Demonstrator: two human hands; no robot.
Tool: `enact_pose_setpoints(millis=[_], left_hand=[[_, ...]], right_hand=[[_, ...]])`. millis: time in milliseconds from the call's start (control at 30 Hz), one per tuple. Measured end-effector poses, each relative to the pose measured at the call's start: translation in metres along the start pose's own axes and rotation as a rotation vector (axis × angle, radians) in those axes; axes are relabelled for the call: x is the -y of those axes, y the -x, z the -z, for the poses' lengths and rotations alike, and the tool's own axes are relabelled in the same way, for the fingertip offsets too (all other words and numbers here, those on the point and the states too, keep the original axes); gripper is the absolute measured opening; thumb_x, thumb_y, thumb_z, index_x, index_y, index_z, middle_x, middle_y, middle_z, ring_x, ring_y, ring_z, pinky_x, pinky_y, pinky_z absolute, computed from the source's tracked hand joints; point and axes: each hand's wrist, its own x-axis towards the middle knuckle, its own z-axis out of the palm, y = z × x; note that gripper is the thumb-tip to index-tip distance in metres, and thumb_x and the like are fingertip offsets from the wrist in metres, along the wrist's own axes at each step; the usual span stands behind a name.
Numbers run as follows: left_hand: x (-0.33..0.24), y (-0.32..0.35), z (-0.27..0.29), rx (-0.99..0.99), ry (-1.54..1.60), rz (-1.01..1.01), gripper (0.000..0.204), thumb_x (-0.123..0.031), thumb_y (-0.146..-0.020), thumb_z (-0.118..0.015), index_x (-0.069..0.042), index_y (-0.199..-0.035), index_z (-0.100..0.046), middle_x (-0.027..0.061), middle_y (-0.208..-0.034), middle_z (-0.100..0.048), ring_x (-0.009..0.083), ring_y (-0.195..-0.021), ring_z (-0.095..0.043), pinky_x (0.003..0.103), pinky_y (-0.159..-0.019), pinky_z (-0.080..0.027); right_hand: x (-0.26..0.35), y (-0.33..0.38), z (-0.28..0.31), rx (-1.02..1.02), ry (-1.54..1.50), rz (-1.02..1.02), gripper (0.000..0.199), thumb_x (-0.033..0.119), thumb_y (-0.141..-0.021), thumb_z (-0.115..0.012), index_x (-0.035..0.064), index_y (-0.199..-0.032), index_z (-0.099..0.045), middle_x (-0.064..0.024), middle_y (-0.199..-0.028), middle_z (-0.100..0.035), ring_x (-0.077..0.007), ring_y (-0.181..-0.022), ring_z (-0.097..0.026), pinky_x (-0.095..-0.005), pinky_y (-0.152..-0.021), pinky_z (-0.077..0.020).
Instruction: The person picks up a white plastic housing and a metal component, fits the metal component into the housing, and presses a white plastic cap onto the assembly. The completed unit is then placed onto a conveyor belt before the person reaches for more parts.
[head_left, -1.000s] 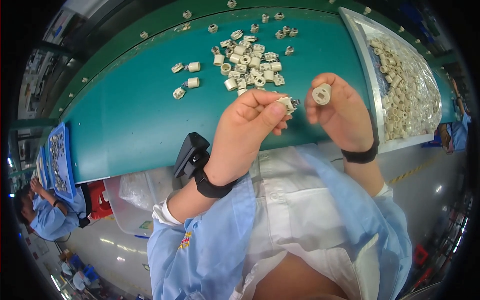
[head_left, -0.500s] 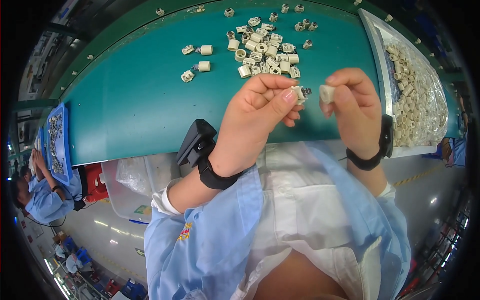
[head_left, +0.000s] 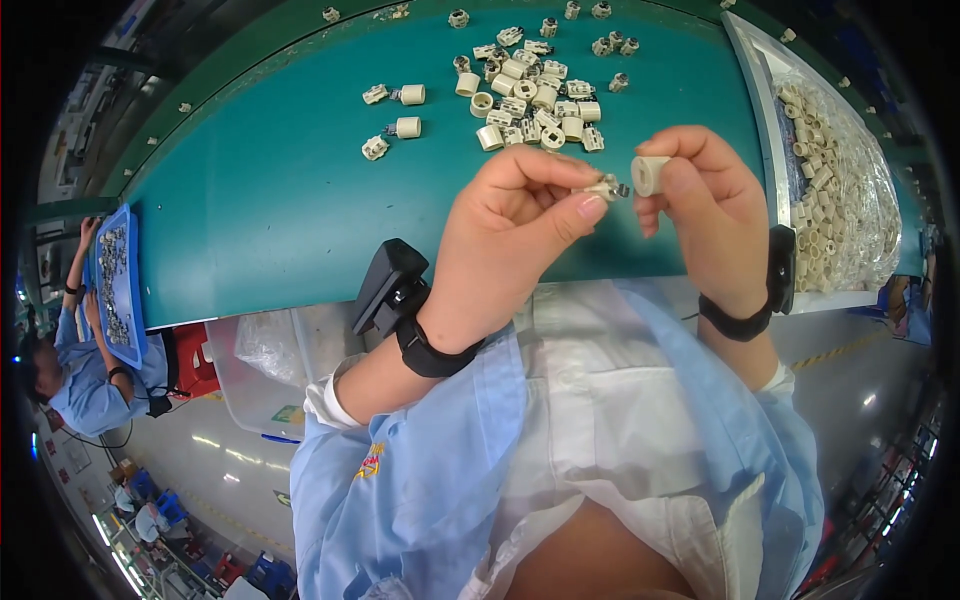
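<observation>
Between the thumb and fingers of my left hand is a small cream plastic fitting with a dark metal end pointing right. My right hand pinches a cream cylindrical cap, its open end turned toward that dark end. A short gap separates the two parts, held above the near side of the green work surface. Just beyond my hands lies a pile of similar caps and fittings. To its left, two caps with metal pieces in them lie near two loose fittings.
At the right stands a box lined with clear plastic, holding many cream caps. A blue tray of small parts sits at the left, with a person in blue beside it. Below the table edge is a clear bin.
The cap in my right hand has turned and come closer to the fitting. My left hand has tilted the fitting so its dark end faces the cap. The person at left has reached farther along the tray.
</observation>
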Motion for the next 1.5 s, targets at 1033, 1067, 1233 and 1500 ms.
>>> enact_pose_setpoints(millis=[1033,1067,1233,1500], left_hand=[[-0.005,0.006,0.005,0.052,-0.977,-0.690,0.024,0.010,-0.066,-0.063,-0.003,-0.082,-0.051,0.0117,-0.090,-0.055,0.0191,-0.077,-0.056,0.025,-0.062,-0.047],[-0.005,0.006,0.005,0.050,-0.978,-0.691,0.024,0.010,-0.066,-0.063,-0.003,-0.082,-0.051,0.0117,-0.090,-0.055,0.0191,-0.077,-0.056,0.025,-0.062,-0.047],[-0.005,0.003,0.006,0.078,-0.966,-0.723,0.025,0.009,-0.065,-0.064,-0.003,-0.083,-0.052,0.0113,-0.089,-0.055,0.0196,-0.076,-0.056,0.025,-0.062,-0.047],[-0.004,-0.003,0.012,0.119,-0.921,-0.708,0.021,0.005,-0.063,-0.066,-0.004,-0.079,-0.055,0.0085,-0.084,-0.055,0.0205,-0.071,-0.055,0.027,-0.059,-0.045]], right_hand=[[-0.014,0.010,-0.007,0.105,-0.014,0.103,0.018,0.010,-0.081,-0.056,-0.0002,-0.094,-0.052,-0.0045,-0.077,-0.058,-0.0060,-0.066,-0.055,-0.0166,-0.056,-0.0450],[-0.011,0.010,-0.007,0.104,0.052,0.110,0.021,0.011,-0.080,-0.057,-0.0006,-0.097,-0.051,-0.0052,-0.078,-0.058,-0.0075,-0.067,-0.055,-0.0175,-0.057,-0.0450],[0.005,-0.002,-0.001,0.288,0.605,0.392,0.036,0.015,-0.077,-0.060,-0.0017,-0.107,-0.048,-0.0083,-0.085,-0.059,-0.0155,-0.073,-0.057,-0.0229,-0.060,-0.0450],[0.004,-0.007,-0.012,0.335,0.741,0.437,0.033,0.017,-0.079,-0.057,-0.0004,-0.105,-0.047,-0.0097,-0.094,-0.054,-0.0184,-0.079,-0.053,-0.0261,-0.069,-0.0422]])
